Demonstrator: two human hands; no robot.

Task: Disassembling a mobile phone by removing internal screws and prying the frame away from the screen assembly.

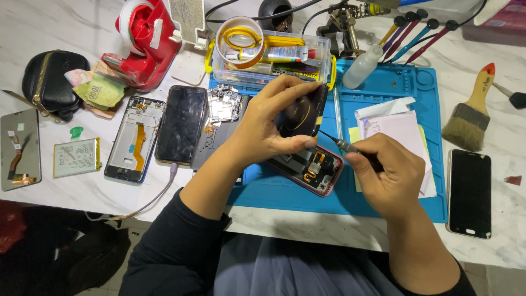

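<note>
The left hand [263, 129] pinches a dark, glossy rectangular back panel [300, 114], fingers curled over its top edge and thumb pressed near its lower corner, holding it tilted up off the opened pink-framed phone [311, 169]; that phone lies on the blue silicone work mat [394, 87], just in front of the person, its inner parts and an orange flex cable exposed; the right hand [389, 175] is closed firmly around a thin metal-tipped screwdriver [342, 144], whose point reaches in at the gap between the lifted panel and the phone body, close to the left thumb.

To the left of the mat, on the white marble-patterned table [33, 27], lie a black phone with a dark screen [181, 123], cabled at its lower end, a bare blue-edged phone frame [134, 137], a flat white battery [76, 157] and a grey screen panel with a copper flex [20, 149]; behind them stand a red tape dispenser [145, 41] and a black zipped pouch [52, 79]; a clear plastic box of small tools [274, 57] sits at the mat's back edge, a small translucent squeeze bottle [362, 67] beside it; to the right are folded white papers [400, 129], a wooden-handled flat brush [471, 112] and another black phone lying face up [469, 192].
</note>
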